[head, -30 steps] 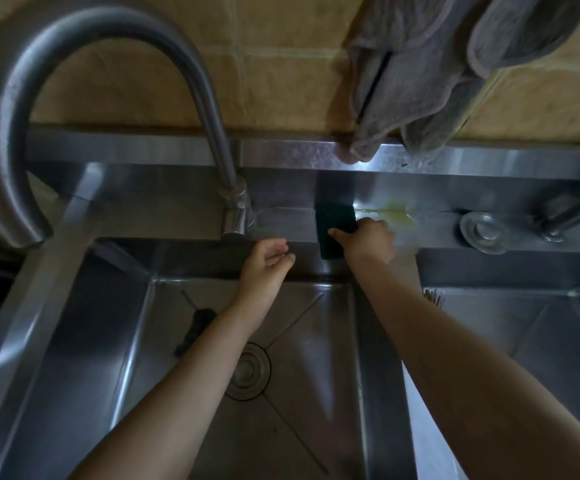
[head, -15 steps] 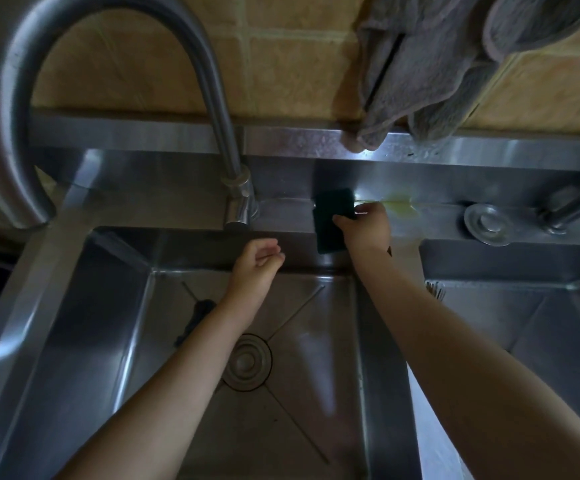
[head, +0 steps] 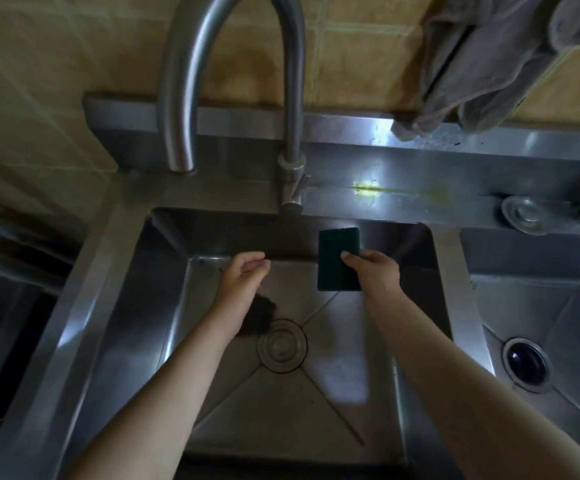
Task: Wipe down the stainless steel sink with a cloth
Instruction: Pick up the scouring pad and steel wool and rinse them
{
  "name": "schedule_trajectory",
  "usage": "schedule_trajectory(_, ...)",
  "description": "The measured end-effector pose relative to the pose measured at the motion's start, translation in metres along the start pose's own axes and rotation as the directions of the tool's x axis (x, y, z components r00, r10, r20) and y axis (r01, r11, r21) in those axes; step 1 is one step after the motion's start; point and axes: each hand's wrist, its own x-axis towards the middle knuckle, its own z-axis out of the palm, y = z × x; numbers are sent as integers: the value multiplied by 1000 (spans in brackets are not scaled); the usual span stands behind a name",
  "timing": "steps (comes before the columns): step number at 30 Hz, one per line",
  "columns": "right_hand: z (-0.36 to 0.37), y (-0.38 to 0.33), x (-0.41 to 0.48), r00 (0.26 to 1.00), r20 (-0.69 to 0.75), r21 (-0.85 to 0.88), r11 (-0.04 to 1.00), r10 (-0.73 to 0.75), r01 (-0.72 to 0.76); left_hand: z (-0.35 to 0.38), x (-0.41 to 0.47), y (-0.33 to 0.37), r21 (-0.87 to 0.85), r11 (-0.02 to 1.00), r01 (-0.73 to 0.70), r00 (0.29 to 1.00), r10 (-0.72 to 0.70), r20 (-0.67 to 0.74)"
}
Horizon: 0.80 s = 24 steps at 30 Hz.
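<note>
My right hand (head: 373,271) grips a dark green scouring pad (head: 336,254) and holds it over the left basin of the stainless steel sink (head: 150,306), near the back wall. My left hand (head: 243,275) hovers beside it over the basin with loosely curled fingers and holds nothing. A yellowish smear (head: 434,195) lies on the back ledge of the sink, above and to the right of the pad.
A tall curved faucet (head: 292,109) rises from the back ledge. A dark clump (head: 259,317) lies by the round drain (head: 281,345). Grey towels (head: 482,64) hang on the tiled wall. A second basin (head: 541,323) with a dark drain hole is on the right.
My right hand has lifted the pad off the back ledge and drawn it down over the basin. The view has shifted left and down; the left hand stays close by.
</note>
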Motion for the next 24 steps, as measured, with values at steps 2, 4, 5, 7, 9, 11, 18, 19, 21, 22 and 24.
schedule_trajectory(2, 12, 16, -9, 999, 7, -12, 999, 31, -31, -14, 1, -12, 12, 1000, 14, 1000, -14, -20)
schedule_trajectory(4, 24, 32, -17, 998, 10, -30, 998, 57, -57, -25, 4, -24, 41, 998, 37, 999, -35, -41)
schedule_trajectory(5, 30, 40, -20, 998, 9, -30, 997, 68, -68, -30, 6, -31, 69, 997, 47, 998, -43, -50)
schedule_trajectory(7, 39, 56, -25, 996, 5, -35, 995, 93, -92, -38, 11, -45, 140, 989, 49, 997, -41, -65)
schedule_trajectory(9, 46, 72, -28, 992, -4, -51, 991, 124, -124, -45, 17, -57, 221, 975, 38, 996, -19, -86)
schedule_trajectory(11, 52, 86, -31, 988, -17, -59, 987, 151, -152, -52, 24, -68, 296, 954, 42, 997, -20, -75)
schedule_trajectory(18, 65, 117, -37, 977, -42, -40, 977, 208, -209, -75, 54, -112, 701, 711, 51, 998, -53, -19)
schedule_trajectory(19, 66, 120, -37, 976, -42, -33, 976, 215, -216, -78, 58, -118, 709, 701, 75, 996, -87, -20)
schedule_trajectory(21, 68, 125, -35, 972, -48, -9, 973, 230, -231, -80, 64, -130, 693, 712, 116, 990, -140, -22)
schedule_trajectory(22, 68, 127, -34, 969, -58, 3, 971, 240, -241, -79, 66, -135, 678, 723, 132, 987, -156, -26)
schedule_trajectory(24, 67, 129, -31, 965, -78, 17, 969, 248, -248, -74, 69, -143, 669, 728, 149, 985, -166, -39)
